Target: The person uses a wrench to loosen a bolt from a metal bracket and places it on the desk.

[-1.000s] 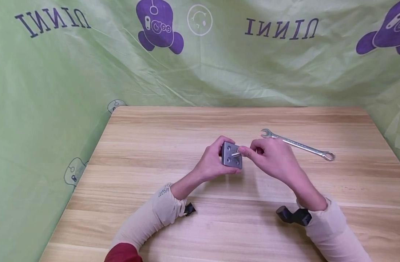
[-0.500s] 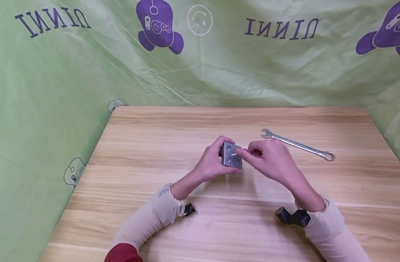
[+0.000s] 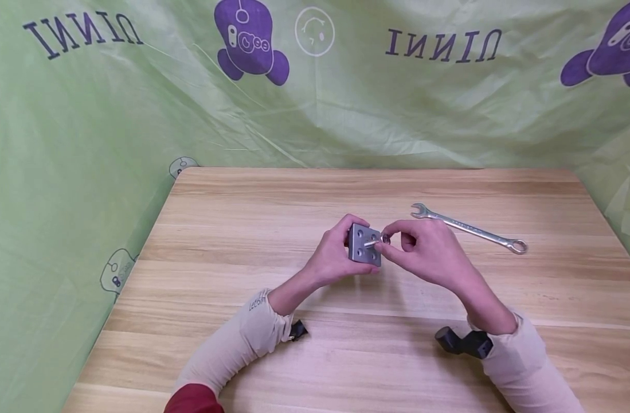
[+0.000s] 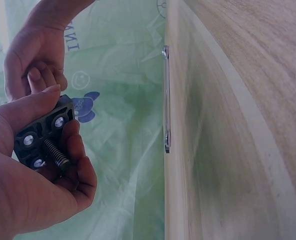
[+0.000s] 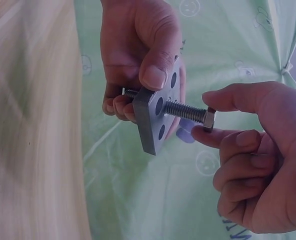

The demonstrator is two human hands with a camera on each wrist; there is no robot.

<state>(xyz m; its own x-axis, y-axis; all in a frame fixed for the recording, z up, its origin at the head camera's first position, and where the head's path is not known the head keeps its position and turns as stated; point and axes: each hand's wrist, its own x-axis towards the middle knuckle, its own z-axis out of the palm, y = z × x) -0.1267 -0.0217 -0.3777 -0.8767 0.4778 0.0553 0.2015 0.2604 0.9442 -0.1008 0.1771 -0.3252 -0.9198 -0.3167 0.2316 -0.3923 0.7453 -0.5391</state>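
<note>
My left hand (image 3: 331,255) grips a grey square plate (image 3: 360,256) by its edges, raised off the table. The plate has several round holes. Through its middle runs a threaded hex bolt (image 5: 188,111), standing out from the face towards my right hand (image 3: 430,249). My right thumb and a finger pinch the bolt's head, and the other fingers are curled in. On the plate's back, in the left wrist view, the bolt's threaded end (image 4: 57,153) pokes out between several shiny round metal ends. Fingers of my left hand lie beside that end.
A combination wrench (image 3: 469,228) lies on the wooden table (image 3: 273,206), behind and to the right of my hands. A green printed cloth (image 3: 315,115) hangs behind the table and at its sides. Black wrist mounts (image 3: 463,342) stick out from the sleeves.
My right thumb moved towards the plate, then back and lower, and the bolt's head now shows between the fingertips. My left hand and the plate stay almost still.
</note>
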